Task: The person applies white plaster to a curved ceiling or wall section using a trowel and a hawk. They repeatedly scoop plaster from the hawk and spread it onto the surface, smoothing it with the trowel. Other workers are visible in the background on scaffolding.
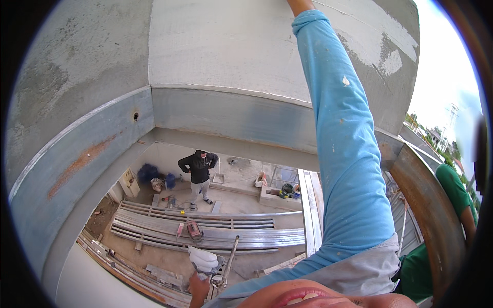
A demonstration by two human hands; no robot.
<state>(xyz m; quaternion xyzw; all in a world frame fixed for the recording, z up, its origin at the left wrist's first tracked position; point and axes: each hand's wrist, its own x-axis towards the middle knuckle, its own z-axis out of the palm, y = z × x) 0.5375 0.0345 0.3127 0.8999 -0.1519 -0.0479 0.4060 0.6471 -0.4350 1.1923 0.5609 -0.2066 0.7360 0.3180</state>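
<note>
Blue sleeve (345,154), white lump (204,260) just beyond left hand (198,288)

The wall (391,100) stands upright, its top edge beyond the view. A pale, smooth coat of plaster (221,46) covers it from the left-hand corner across the middle, with a straight lower edge. Toward the right edge the coat turns ragged: white streaks and torn-looking patches lie over darker, bare gray. Well below the wall's lower edge, a thick, lumpy heap of white putty (204,259) sits on a small tool, whose shape is mostly hidden.
</note>
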